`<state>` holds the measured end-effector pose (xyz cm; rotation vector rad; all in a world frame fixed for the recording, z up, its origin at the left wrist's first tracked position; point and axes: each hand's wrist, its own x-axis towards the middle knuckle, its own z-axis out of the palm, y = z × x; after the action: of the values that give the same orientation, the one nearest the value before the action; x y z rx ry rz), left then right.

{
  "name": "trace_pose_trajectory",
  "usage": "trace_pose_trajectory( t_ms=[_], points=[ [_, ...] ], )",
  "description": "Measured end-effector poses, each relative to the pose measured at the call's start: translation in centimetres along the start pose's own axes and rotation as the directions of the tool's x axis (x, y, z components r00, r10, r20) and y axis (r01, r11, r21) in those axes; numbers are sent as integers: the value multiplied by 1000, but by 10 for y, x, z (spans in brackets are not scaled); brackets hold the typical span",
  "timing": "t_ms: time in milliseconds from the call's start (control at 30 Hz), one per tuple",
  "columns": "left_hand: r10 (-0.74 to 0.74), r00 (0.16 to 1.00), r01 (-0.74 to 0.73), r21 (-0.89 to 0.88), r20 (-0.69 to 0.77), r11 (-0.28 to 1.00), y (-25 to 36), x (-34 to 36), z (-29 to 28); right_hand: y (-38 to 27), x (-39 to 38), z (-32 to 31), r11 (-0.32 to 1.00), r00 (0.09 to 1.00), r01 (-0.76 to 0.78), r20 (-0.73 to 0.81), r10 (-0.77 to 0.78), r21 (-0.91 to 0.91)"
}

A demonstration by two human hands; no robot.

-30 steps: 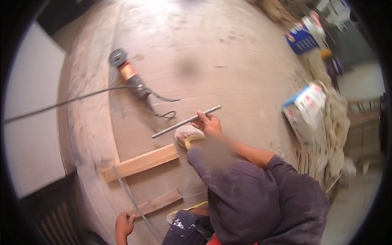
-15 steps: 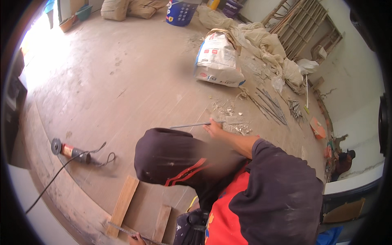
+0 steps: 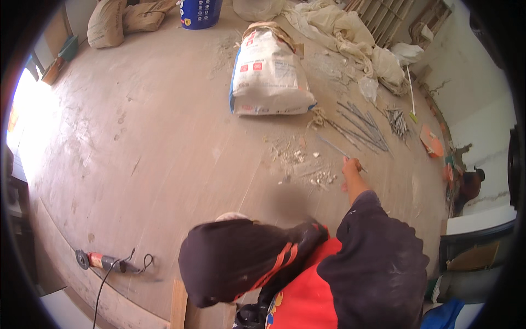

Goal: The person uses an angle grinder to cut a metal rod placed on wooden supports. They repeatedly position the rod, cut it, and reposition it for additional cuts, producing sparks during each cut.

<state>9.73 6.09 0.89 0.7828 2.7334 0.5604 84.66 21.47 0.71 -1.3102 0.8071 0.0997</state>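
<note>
My right hand (image 3: 353, 165) is stretched forward, its fingers closed round a thin grey metal rod (image 3: 333, 146). The rod slants over the floor, its far end pointing toward the upper left. Just beyond it lie several long grey rods (image 3: 364, 129), loosely spread, and to their right a heap of shorter rods (image 3: 396, 124). Left of the hand, pale rubble (image 3: 300, 159) is scattered on the floor. My left arm (image 3: 230, 260) is bent in its dark, red-striped sleeve, and its hand is out of sight.
An angle grinder (image 3: 103, 261) with a trailing cord lies at lower left, near a wooden plank (image 3: 178, 307). Ahead stands a white and blue bag (image 3: 271, 77). Farther back are a blue bucket (image 3: 200, 12), brown sacks (image 3: 107, 24) and crumpled sheeting (image 3: 350, 35).
My right hand has swung right and forward with the rod, closer to the loose rods. My left hand, earlier on another rod by the planks, has left the view. The whole view has shifted.
</note>
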Motion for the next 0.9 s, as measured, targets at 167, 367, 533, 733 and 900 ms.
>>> trace_pose_trajectory(
  t_ms=[167,367,533,733,900],
  points=[
    [-3,994,1,21,110,1000,35,-12,31,-124,127,17,874,889,454,16,-458,-175],
    [32,998,-35,51,60,998,37,-13,32,-39,76,44,574,908,417,354,-225,-704],
    [24,1000,-24,29,9,999,25,-20,34,69,-87,36,622,608,481,746,271,-618],
    [-230,964,230,-12,-134,973,-80,-81,-4,159,-290,3,307,-175,951,747,642,-41],
    [-459,863,458,-54,-210,887,-147,-147,-32,194,-373,-33,310,-431,898,488,759,312]
  ],
)
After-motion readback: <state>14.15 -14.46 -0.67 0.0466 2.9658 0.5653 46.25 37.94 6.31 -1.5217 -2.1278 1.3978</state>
